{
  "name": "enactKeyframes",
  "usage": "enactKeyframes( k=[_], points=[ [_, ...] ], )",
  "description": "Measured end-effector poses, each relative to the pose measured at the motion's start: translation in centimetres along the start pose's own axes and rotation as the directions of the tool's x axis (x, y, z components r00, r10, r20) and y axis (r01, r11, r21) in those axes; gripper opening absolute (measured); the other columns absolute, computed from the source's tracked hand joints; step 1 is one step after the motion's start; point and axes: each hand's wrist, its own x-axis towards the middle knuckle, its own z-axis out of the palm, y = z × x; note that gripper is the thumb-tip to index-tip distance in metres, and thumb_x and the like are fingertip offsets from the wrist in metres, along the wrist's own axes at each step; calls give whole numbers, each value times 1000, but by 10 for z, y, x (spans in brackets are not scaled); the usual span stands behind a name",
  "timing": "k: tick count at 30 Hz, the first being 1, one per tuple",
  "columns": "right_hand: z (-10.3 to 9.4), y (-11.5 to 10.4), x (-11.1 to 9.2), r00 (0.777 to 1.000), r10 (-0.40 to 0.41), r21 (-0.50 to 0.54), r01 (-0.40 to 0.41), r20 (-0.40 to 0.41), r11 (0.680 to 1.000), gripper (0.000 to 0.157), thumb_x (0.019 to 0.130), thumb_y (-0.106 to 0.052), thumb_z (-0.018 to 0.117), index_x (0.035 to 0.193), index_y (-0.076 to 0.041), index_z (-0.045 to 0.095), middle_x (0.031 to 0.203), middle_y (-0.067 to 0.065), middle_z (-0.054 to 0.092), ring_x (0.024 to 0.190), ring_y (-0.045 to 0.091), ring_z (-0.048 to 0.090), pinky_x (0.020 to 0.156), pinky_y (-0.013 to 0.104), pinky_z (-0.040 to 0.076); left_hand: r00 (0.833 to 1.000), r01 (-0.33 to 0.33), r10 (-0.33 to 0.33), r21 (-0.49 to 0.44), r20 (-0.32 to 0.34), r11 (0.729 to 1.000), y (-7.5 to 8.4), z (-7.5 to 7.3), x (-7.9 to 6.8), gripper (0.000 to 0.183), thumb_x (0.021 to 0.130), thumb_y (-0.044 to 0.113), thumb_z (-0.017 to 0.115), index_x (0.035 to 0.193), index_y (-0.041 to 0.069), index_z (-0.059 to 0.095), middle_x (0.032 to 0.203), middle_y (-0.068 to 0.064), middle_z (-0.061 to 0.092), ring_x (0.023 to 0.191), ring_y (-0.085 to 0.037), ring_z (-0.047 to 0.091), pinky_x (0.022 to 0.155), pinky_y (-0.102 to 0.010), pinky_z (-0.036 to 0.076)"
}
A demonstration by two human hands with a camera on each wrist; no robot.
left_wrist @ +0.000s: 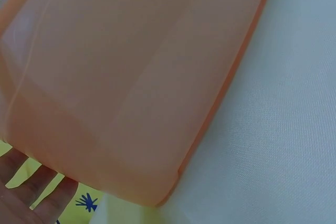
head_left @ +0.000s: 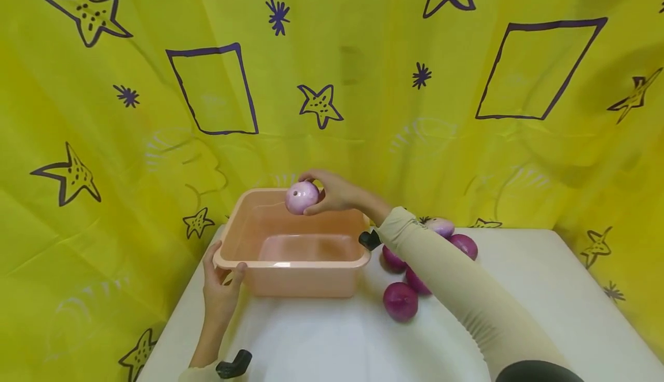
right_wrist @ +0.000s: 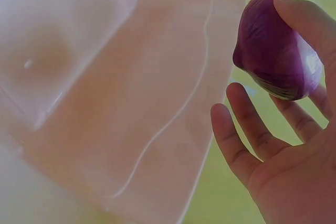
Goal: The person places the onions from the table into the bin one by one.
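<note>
Over the back part of a peach plastic basin point(head_left: 301, 281), my right hand point(head_left: 334, 192) holds a purple onion point(head_left: 302, 198) between thumb and fingers. In the right wrist view the same onion point(right_wrist: 275, 51) sits near the thumb, with some fingers of the hand point(right_wrist: 283, 150) spread apart below it. My left hand point(head_left: 220, 290) grips the basin's front left corner, thumb at the front rim and fingers at the left side. In the left wrist view, fingers of that hand point(left_wrist: 37, 190) touch the basin wall point(left_wrist: 115, 87). The visible basin floor bears nothing.
Several purple onions point(head_left: 401, 302) lie on the white table point(head_left: 321, 336) right of the basin, partly hidden by my right sleeve point(head_left: 456, 290). A yellow curtain point(head_left: 363, 42) with drawn stars and frames hangs close behind the basin and along both sides.
</note>
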Motion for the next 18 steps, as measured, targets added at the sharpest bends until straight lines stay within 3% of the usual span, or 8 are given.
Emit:
enactKeyframes(
  k=[6, 11, 18],
  points=[
    [3, 3, 0, 1000, 14, 3, -14, 4, 1000, 74, 80, -13, 89, 142, -1, 51, 138, 16, 55, 117, 30, 59, 97, 36, 55, 1000, -7, 7, -1, 3, 1000, 2, 1, 0, 76, 99, 7, 66, 161, 21, 24, 160, -15, 36, 132, -44, 49, 86, -7, 48],
    [0, 0, -4, 1000, 21, -43, -20, 23, 999, 89, 83, -18, 88, 155, -4, 39, 156, 21, 43, 140, 39, 44, 112, 52, 43, 1000, -12, 12, 12, 1, 1000, 2, 2, 0, 76, 99, 9, 66, 161, 22, 24, 161, -15, 35, 133, -46, 49, 86, -6, 47],
    [-5, -4, -12, 999, 44, -29, -44, 14, 999, 89, 84, -24, 87, 157, -9, 38, 158, 19, 40, 133, 47, 49, 109, 56, 45, 1000, 8, -8, 24, -4, 1000, 1, 1, 0, 75, 100, 12, 66, 161, 21, 22, 162, -15, 33, 136, -48, 46, 85, -6, 47]
  ],
)
